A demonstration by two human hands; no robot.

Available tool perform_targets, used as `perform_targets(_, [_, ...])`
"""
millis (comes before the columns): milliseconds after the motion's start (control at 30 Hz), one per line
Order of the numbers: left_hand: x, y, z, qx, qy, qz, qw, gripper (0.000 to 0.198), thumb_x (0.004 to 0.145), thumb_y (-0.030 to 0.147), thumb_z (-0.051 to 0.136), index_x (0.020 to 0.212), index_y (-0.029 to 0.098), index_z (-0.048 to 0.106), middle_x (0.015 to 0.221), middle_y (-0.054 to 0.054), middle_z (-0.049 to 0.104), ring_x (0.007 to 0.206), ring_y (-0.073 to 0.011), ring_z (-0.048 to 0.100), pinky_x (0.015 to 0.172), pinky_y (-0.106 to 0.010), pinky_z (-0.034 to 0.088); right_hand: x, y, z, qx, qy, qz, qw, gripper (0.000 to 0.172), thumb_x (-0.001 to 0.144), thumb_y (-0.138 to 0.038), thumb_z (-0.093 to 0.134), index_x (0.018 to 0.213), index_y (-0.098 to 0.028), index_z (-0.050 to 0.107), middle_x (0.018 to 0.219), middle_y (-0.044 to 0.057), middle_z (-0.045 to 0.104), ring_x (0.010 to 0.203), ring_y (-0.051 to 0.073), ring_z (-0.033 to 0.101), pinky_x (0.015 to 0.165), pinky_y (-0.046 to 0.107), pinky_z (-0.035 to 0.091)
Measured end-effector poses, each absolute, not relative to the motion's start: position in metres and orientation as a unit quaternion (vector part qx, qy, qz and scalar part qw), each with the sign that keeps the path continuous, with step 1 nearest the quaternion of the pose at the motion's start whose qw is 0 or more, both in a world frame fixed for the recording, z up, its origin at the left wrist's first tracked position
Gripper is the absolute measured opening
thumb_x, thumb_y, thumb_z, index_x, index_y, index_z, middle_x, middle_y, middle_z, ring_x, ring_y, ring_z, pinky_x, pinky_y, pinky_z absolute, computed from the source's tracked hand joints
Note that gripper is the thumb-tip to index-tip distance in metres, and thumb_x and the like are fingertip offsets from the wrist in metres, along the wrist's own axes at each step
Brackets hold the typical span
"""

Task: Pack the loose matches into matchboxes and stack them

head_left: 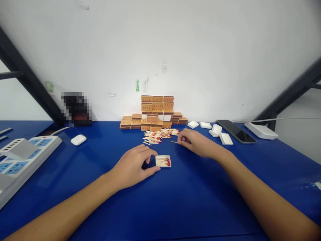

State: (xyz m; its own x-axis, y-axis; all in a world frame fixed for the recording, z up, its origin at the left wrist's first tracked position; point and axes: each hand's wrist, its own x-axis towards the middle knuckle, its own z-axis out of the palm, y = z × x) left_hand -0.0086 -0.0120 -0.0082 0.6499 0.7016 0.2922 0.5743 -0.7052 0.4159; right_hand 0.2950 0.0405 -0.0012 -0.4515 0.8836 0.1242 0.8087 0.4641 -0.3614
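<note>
In the head view, my left hand (136, 165) rests on the table, thumb and forefinger curved around the left end of a small white matchbox tray (170, 164). Several red-tipped matches (162, 162) lie in that tray, heads toward the right. Fingers pinched together, my right hand (188, 140) holds a match (174, 142) whose pale stick points left; its head is hidden by the fingers. Just left of this hand spreads a loose pile of matches (157, 135), in front of stacked orange matchboxes (157, 106) against the wall.
Several white trays (226, 139) lie at the right, beside a dark phone (235, 131) and a white flat box (260, 130) with a cable. At the left are a white earbud case (78, 139) and a large power strip (37, 157). Black metal struts (32, 80) flank the blue table (160, 207).
</note>
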Motion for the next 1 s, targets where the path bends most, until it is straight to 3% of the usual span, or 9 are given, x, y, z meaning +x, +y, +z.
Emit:
perform_targets(300, [-0.011,-0.008,-0.009,0.874,0.360,0.314,0.088,0.024,0.092,0.032,0.075,0.111,0.020,0.069,0.077,0.002,0.057,0.076,-0.0174,0.055,0.071,-0.032,0.044,0.242,-0.006,0.024,-0.402,-0.869,0.127,0.258,0.010,0.100,-0.019,0.054,0.092,-0.021,0.057,0.091,0.002,0.058,0.079,0.016,0.053,0.071,0.028,0.043])
perform_targets(567, [-0.009,-0.005,-0.014,0.863,0.410,0.263,0.132,0.024,0.087,0.036,0.076,0.106,0.022,0.071,0.074,0.003,0.057,0.075,-0.0175,0.056,0.068,-0.031,0.043,0.237,-0.009,0.016,-0.410,-0.875,0.106,0.235,0.010,0.098,-0.014,0.057,0.091,-0.021,0.057,0.092,0.003,0.060,0.078,0.016,0.055,0.070,0.028,0.043])
perform_targets(800, [-0.008,-0.004,-0.011,0.869,0.408,0.236,0.150,0.030,0.092,0.042,0.071,0.112,0.020,0.069,0.077,0.001,0.059,0.078,-0.0193,0.055,0.072,-0.033,0.044,0.229,-0.010,0.003,-0.408,-0.889,0.104,0.180,0.006,0.098,-0.015,0.058,0.095,-0.019,0.060,0.095,0.004,0.062,0.079,0.016,0.058,0.069,0.029,0.043])
perform_targets(1000, [-0.008,-0.006,-0.009,0.873,0.402,0.232,0.148,0.025,0.094,0.043,0.069,0.104,0.020,0.070,0.075,0.001,0.057,0.076,-0.0191,0.054,0.070,-0.033,0.042,0.225,-0.013,0.008,-0.401,-0.885,0.120,0.204,0.009,0.102,-0.023,0.056,0.099,-0.019,0.065,0.096,0.004,0.063,0.086,0.018,0.061,0.074,0.030,0.046])
